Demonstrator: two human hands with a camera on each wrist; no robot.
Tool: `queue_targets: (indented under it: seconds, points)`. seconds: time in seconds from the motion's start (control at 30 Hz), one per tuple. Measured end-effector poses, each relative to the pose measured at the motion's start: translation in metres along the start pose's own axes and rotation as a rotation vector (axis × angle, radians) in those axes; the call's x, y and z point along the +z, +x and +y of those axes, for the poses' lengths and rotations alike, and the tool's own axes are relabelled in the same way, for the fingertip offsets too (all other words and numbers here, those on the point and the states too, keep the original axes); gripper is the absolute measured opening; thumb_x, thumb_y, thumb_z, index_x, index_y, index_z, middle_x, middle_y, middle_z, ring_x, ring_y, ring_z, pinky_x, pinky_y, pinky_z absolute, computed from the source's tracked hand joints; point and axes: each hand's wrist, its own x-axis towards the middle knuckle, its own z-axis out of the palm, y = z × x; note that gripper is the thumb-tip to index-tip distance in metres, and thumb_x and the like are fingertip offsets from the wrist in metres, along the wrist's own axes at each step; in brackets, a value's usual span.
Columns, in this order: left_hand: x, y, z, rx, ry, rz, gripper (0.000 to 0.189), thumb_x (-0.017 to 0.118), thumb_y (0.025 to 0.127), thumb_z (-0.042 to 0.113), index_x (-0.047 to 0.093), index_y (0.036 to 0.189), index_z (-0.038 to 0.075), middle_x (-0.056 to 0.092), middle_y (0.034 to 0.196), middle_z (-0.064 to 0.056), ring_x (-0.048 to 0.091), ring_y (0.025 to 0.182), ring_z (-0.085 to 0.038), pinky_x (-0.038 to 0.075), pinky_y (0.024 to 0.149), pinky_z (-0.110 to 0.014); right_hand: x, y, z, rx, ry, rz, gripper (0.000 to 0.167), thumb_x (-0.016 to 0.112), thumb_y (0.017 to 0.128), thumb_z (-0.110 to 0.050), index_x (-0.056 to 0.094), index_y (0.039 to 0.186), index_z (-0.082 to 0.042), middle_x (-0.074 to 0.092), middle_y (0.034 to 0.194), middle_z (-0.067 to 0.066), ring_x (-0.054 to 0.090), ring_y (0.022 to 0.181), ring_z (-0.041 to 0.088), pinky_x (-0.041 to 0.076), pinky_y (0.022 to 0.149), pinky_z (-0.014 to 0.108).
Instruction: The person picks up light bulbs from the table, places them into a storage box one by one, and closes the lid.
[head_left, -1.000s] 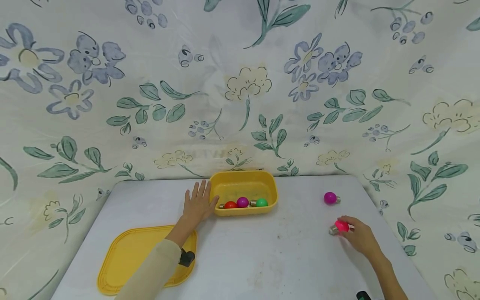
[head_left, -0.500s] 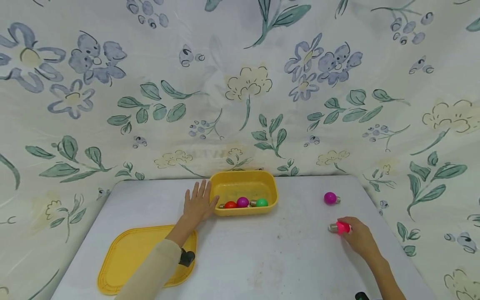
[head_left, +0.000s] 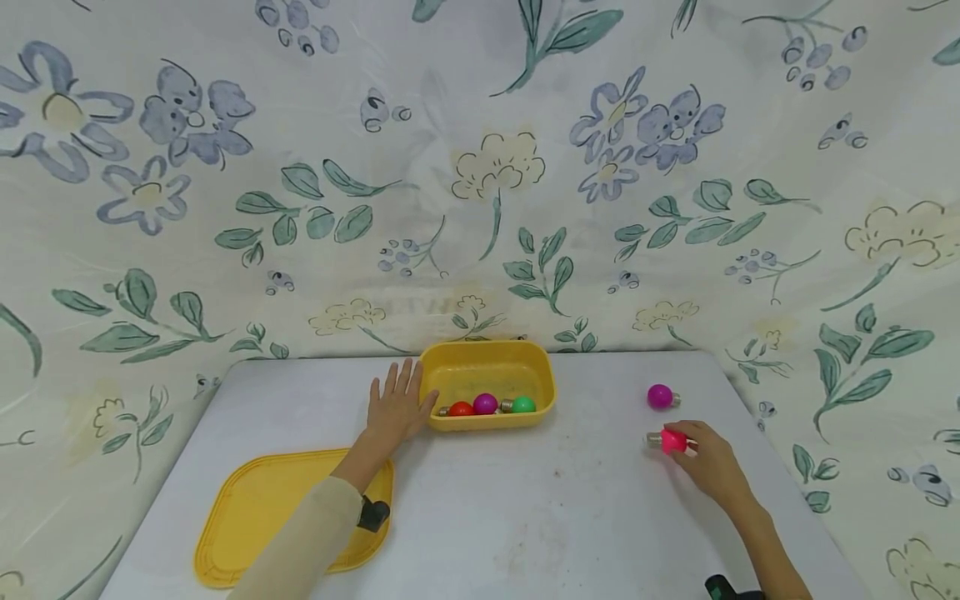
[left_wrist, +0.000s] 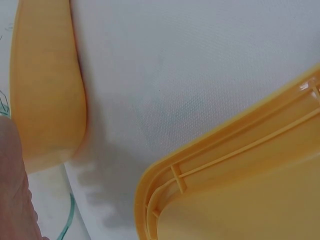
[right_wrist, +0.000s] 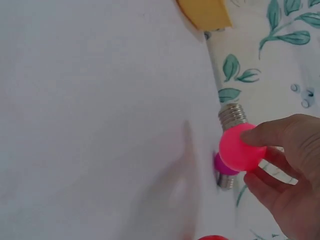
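Note:
My right hand (head_left: 708, 462) pinches a bright pink light bulb (head_left: 673, 441) by its round part between thumb and fingertips. The bulb's metal screw base points left in the head view, and it looks lifted off the table in the right wrist view. Beyond it lies a purple bulb (head_left: 660, 396) with its base to the right. My left hand (head_left: 396, 408), fingers straight and spread, rests against the left end of a yellow bin (head_left: 491, 423). Inside the bin are a red bulb (head_left: 461, 409), a purple bulb (head_left: 485, 404) and a green bulb (head_left: 523, 405).
Under my left forearm is a shallow yellow lid or tray (head_left: 262, 517) on the white table (head_left: 555, 508). A floral sheet (head_left: 480, 208) hangs behind the table. At the bottom of the right wrist view a red round thing (right_wrist: 213, 237) is mostly cut off.
My right hand has moved slightly away from me and to the left with the pink bulb, whose base has swung up to point left. The left hand has stayed in place.

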Motion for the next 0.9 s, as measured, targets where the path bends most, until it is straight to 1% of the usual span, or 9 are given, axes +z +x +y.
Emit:
queue_targets:
  seconds: [0.1,0.2,0.4,0.67,0.77,0.9]
  points:
    - [0.000,0.000,0.000,0.001,-0.001,0.001,0.073,0.035,0.106,0.046,0.013,0.159,0.000,0.010,0.164,-0.022,0.004,0.150,-0.041,0.004,0.116,-0.062,-0.001,0.007,-0.007,-0.020,0.027,0.000,0.039,0.073,0.085,0.006,0.064,0.123,0.006,0.058,0.123,0.029,0.058,0.113,0.047,0.053,0.087,0.054]
    - [0.000,0.000,0.000,-0.001,0.001,0.000,0.073,0.034,0.106,0.046,0.013,0.159,0.000,0.009,0.164,-0.021,0.004,0.150,-0.041,0.004,0.117,-0.061,-0.002,0.015,-0.014,-0.049,0.029,0.001,0.042,0.075,0.084,0.006,0.064,0.124,0.007,0.058,0.124,0.029,0.057,0.115,0.046,0.052,0.089,0.053]
    - [-0.001,-0.001,-0.002,0.000,-0.005,-0.001,0.072,0.034,0.107,0.045,0.013,0.159,0.000,0.009,0.164,-0.022,0.003,0.150,-0.041,0.004,0.116,-0.062,-0.002,0.032,-0.033,-0.113,0.060,0.000,0.041,0.075,0.083,0.007,0.065,0.123,0.006,0.060,0.121,0.025,0.057,0.114,0.044,0.053,0.087,0.052]
    - [-0.003,-0.002,0.000,0.006,-0.006,0.000,0.072,0.034,0.107,0.044,0.013,0.158,-0.001,0.009,0.164,-0.022,0.004,0.150,-0.041,0.004,0.116,-0.062,0.000,0.054,-0.069,-0.107,0.052,-0.008,0.038,0.075,0.086,0.003,0.066,0.123,0.003,0.058,0.125,0.024,0.057,0.115,0.043,0.053,0.088,0.053]
    - [-0.003,-0.002,0.000,0.006,-0.001,-0.005,0.072,0.034,0.107,0.044,0.013,0.158,-0.001,0.009,0.164,-0.022,0.003,0.150,-0.041,0.004,0.116,-0.062,0.000,0.065,-0.081,-0.121,0.066,-0.011,0.038,0.075,0.086,0.003,0.066,0.123,0.002,0.059,0.125,0.023,0.057,0.115,0.041,0.053,0.088,0.053]
    - [-0.003,-0.001,0.000,0.008,-0.001,-0.012,0.072,0.033,0.107,0.044,0.012,0.158,-0.001,0.008,0.164,-0.021,0.002,0.150,-0.041,0.003,0.116,-0.062,0.001,0.081,-0.098,-0.139,0.053,-0.027,0.038,0.075,0.086,0.002,0.067,0.124,0.000,0.059,0.126,0.021,0.057,0.115,0.039,0.054,0.089,0.052]
